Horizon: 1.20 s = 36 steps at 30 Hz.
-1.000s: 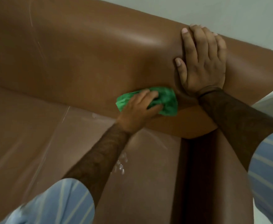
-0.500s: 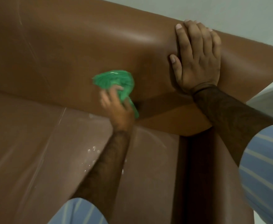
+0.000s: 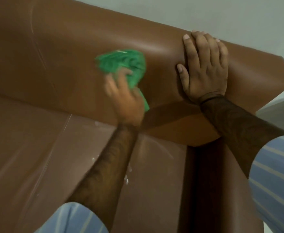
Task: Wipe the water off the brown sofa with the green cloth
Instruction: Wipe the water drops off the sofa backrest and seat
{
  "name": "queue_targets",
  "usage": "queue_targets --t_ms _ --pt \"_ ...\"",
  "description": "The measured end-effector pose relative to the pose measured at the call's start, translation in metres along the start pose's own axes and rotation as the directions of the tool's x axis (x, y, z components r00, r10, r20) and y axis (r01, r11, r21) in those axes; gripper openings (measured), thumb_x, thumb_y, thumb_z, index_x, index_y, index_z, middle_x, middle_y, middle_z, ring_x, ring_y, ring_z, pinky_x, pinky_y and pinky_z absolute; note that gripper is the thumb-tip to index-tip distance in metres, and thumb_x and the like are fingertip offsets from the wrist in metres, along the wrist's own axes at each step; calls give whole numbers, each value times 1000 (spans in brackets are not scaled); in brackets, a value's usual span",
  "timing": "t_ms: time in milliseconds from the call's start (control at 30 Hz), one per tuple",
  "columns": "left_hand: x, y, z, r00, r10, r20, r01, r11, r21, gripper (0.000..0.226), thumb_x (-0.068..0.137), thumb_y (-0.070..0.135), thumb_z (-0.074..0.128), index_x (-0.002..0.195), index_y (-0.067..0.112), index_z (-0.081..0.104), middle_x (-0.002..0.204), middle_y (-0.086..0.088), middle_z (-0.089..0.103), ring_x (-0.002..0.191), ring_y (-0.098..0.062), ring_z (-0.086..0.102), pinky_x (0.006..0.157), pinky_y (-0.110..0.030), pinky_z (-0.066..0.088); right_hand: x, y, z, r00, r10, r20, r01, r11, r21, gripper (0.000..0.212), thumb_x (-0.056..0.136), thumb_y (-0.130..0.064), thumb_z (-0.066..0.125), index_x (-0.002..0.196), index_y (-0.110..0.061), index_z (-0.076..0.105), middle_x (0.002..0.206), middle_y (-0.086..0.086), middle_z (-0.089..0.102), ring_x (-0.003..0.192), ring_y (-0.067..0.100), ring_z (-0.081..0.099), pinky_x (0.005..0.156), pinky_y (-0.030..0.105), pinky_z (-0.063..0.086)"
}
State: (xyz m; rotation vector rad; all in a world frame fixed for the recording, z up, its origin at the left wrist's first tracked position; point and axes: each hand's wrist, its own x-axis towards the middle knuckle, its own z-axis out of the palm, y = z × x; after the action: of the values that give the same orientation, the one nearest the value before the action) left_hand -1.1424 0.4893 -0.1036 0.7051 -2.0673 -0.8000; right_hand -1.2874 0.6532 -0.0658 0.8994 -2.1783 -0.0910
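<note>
From where I sit, the left stretch of the brown sofa (image 3: 42, 61) shows pale streaks down the backrest and a long shiny line running across the seat; I cannot tell whether those are water trails or creases in the covering. If they are wet and I stay on the patch in front of me, that part gets missed.

Moving right, water droplets (image 3: 127, 179) sit on the seat just beside my left forearm. I judge the sleeve or forearm could drag through them and smear them wider, since the arm crosses right over that spot.

Above them, my left hand (image 3: 127, 105) has its grip pressed together on the green cloth (image 3: 126, 64), bunched into a wad against the backrest. The hand and cloth are blurred, so I cannot tell how much fabric actually touches the leather. A wad this tight offers a small face; it may just push water down toward the seat crease rather than soak it up.

Further right, my right hand (image 3: 205, 69) lies flat with its grip spread on the top of the backrest, holding nothing. On smooth, possibly damp leather that bracing palm could slide, I think, and throw off my balance.
</note>
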Motion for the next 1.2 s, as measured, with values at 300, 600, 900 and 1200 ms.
queue_targets --t_ms 300,600,900,1200 --pt "-35 -63 -10 949 -62 309 -31 958 286 40 73 3 49 110 15 59 117 -24 55 100 -44 53 90 -47 44 1 -2 -10 999 -11 50 9 999 41 66 113 -53 22 165 -15 34 164 13 46 150 35 47 124 52 32" --pt "-88 -170 -106 782 -459 422 224 838 497 49 80 0 59 123 19 45 130 -22 49 116 -44 53 96 -52 49 -104 -96 -49 934 296 200 -344 894 286 63 111 -42 43 168 -20 30 175 17 24 164 35 23 130 59 23" --pt "-175 -254 -159 766 -454 455 92 778 622 47 99 41 52 145 36 43 154 -21 36 135 -45 40 109 -54 39 -418 -176 -114 352 345 870 -617 784 -61 87 98 -73 14 167 -24 32 177 10 18 165 34 15 130 63 20" --pt "-202 -182 -23 796 -152 585 -171 871 460 49 96 29 42 145 25 48 141 -18 52 127 -40 46 108 -43 40 -460 -193 -92 526 443 726 -586 807 -68 70 107 -60 16 168 -27 22 177 10 15 165 32 14 132 54 6"
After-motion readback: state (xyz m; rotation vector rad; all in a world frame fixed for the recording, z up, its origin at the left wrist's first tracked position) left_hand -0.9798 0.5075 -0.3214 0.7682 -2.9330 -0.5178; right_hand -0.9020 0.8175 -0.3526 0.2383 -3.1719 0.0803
